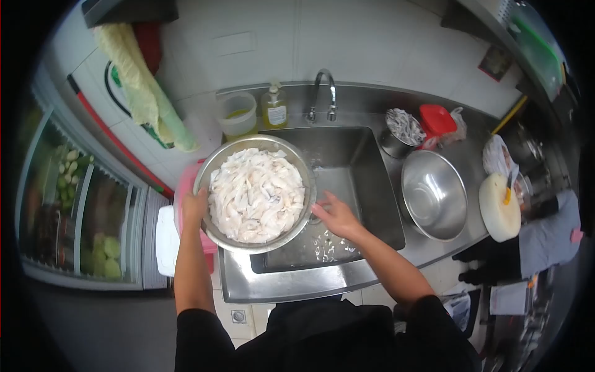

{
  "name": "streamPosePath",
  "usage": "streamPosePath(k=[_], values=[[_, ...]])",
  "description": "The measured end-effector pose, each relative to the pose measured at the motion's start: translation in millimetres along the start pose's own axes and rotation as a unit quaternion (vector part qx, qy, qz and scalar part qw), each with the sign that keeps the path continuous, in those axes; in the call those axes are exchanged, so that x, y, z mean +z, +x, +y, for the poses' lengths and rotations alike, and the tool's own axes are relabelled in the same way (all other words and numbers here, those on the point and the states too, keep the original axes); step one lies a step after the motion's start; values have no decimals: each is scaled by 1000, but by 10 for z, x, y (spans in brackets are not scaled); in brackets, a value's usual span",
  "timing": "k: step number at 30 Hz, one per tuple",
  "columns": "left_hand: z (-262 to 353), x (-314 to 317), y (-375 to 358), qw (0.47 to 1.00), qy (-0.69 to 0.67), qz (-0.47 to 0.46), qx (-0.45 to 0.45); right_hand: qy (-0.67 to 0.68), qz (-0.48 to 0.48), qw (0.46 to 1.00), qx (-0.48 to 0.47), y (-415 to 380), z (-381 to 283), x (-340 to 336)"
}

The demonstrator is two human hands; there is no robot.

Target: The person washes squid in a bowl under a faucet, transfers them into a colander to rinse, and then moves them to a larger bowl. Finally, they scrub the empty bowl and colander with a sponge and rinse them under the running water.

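A wide metal bowl (311, 175) heaped with pale raw strips (257, 195), which look like fish or squid, is over the left side of the sink (387, 214). My left hand (194, 209) grips its left rim, the fingers partly hidden by the bowl's side. At the opposite rim is my right hand (336, 215), fingers spread and fingertips right at the edge, over the sink. Water drops and a wet sheen show on the sink floor below.
A curved faucet (323, 93) rises behind the sink, beside a soap bottle (274, 108) and a plastic tub (237, 115). On the right are a metal container of strips (403, 130), an empty steel bowl (434, 195) and a round white board (499, 208). Another person (548, 239) stands far right.
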State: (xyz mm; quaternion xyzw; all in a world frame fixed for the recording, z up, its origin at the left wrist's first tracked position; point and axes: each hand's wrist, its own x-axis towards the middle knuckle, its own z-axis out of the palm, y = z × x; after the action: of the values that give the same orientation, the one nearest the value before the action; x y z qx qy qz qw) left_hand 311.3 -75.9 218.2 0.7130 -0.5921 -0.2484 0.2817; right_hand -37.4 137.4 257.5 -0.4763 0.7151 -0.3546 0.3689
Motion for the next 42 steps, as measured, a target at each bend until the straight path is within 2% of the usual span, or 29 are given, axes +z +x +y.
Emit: streamPosePath(k=[2, 4, 6, 7, 8, 9, 10, 12, 13, 14, 15, 17, 20, 21, 23, 26, 28, 30, 33, 37, 40, 42], values=[[123, -54, -112, 1000, -23, -12, -7, -9, 93, 995, 25, 435, 33, 373], [-208, 114, 116, 997, -68, -27, 16, 122, 110, 984, 72, 737, 244, 522], [-30, 24, 37, 995, -70, -56, 35, 121, 98, 983, 95, 779, 271, 523], [4, -3, -15, 981, -165, -102, 4, 68, 97, 988, 96, 652, 116, 432], [168, -70, -117, 963, -227, -147, -8, 76, 139, 984, 84, 659, 209, 526], [199, -70, -115, 956, -241, -162, 33, 83, 180, 978, 70, 704, 301, 582], [225, -60, -76, 947, -258, -175, 75, 102, 173, 976, 85, 699, 255, 380], [403, -271, -134, 953, -194, -205, 112, 146, 117, 973, 133, 335, -11, 60], [484, -391, -175, 953, -163, -218, 132, 198, 112, 966, 126, 12, -347, -228], [667, -380, -386, 950, -194, -234, 71, 223, 132, 957, 128, -149, -379, -384], [850, -338, -564, 941, -231, -248, 18, 201, 182, 959, 78, -177, -100, -451], [1108, -216, -717, 926, -264, -267, 44, 251, 178, 947, 92, -453, -49, -857], [1768, 9, -1061, 912, -297, -274, 72, 326, 226, 913, 98, -710, 35, -1453], [1548, -378, -1064, 900, -331, -270, 90, 307, 257, 913, 78, -1014, -298, -1154], [1746, -364, -1006, 892, -320, -288, 138, 317, 285, 902, 75, -1138, -316, -1239], [2026, -667, -1070, 859, -349, -317, 201, 356, 305, 881, 73, -1307, -458, -950], [2236, -757, -902, 889, -249, -278, 265, 353, 324, 872, 105, -1330, -529, -797], [2369, -650, -656, 875, -218, -256, 349, 334, 356, 862, 137, -1223, -444, -658], [2561, -716, -582, 850, -184, -231, 437, 355, 313, 856, 208, -1049, -142, -573], [2910, -959, -987, 831, -113, -176, 515, 467, 298, 790, 262, -1014, -429, -424], [3159, -902, -1219, 787, -70, -129, 599, 507, 334, 743, 281, -759, -421, -445], [3269, -867, -1342, 746, -81, -116, 651, 489, 360, 747, 271, -644, -398, -508]])
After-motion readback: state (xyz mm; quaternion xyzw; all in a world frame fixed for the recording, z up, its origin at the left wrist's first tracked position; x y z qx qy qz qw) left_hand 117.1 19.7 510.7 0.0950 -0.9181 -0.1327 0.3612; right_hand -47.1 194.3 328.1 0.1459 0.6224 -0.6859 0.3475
